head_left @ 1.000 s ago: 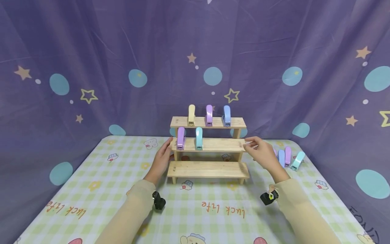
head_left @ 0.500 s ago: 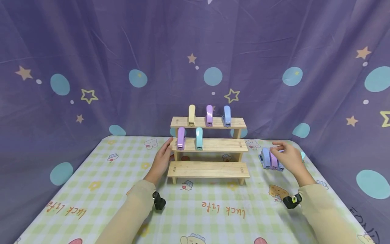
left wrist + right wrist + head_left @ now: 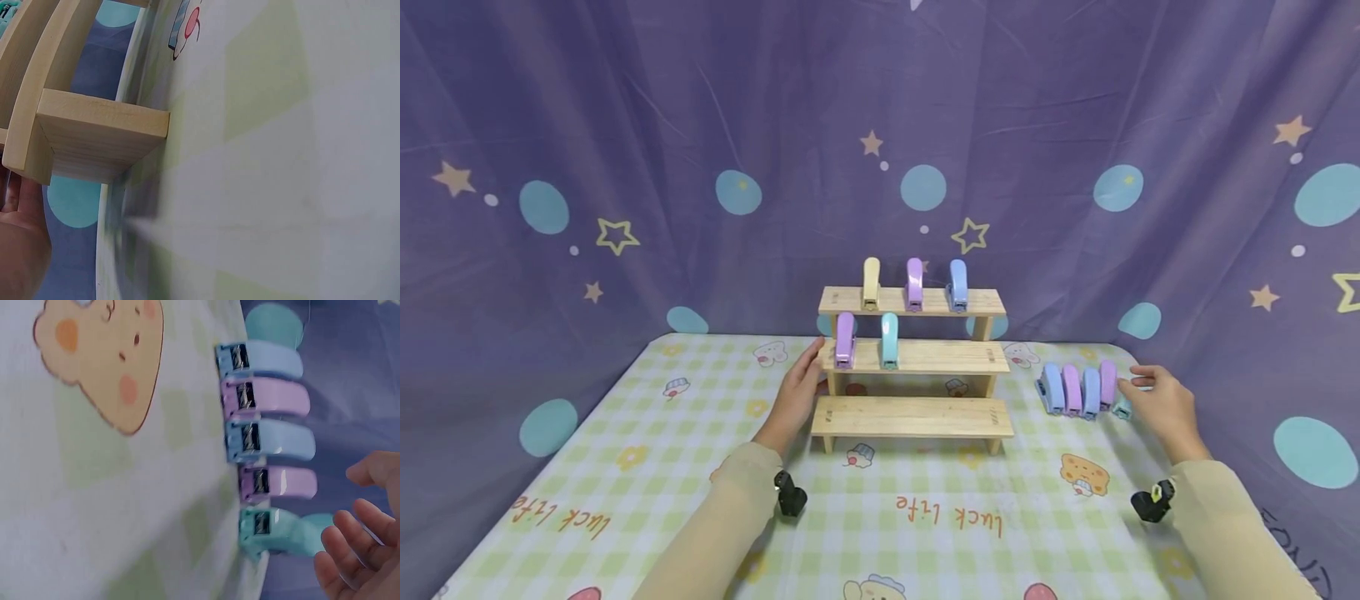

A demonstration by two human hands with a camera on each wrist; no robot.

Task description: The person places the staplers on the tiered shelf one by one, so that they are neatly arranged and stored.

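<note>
In the head view a three-tier wooden display rack (image 3: 910, 417) stands mid-table. On its top tier are a yellow stapler (image 3: 871, 283), a purple stapler (image 3: 914, 285) and a blue stapler (image 3: 957, 286). The middle tier bears a purple stapler (image 3: 845, 340) and a teal stapler (image 3: 890, 340). My left hand (image 3: 797, 392) rests against that tier's left end, fingers fairly straight. To the right, my right hand (image 3: 1163, 408) is beside another teal stapler (image 3: 275, 530), partly hidden in the head view. Its thumb and fingers are spread apart in the right wrist view, holding nothing.
Left of that teal stapler, two blue and two purple staplers (image 3: 1071, 392) stand in a row. A checked cloth (image 3: 700, 492) covers the table. Behind hangs a purple curtain (image 3: 820, 125); a camera is strapped to each wrist.
My right hand has moved right from the rack's middle tier, passing over the stapler row to the teal stapler at its end. The row is now uncovered. My left hand has stayed put.
</note>
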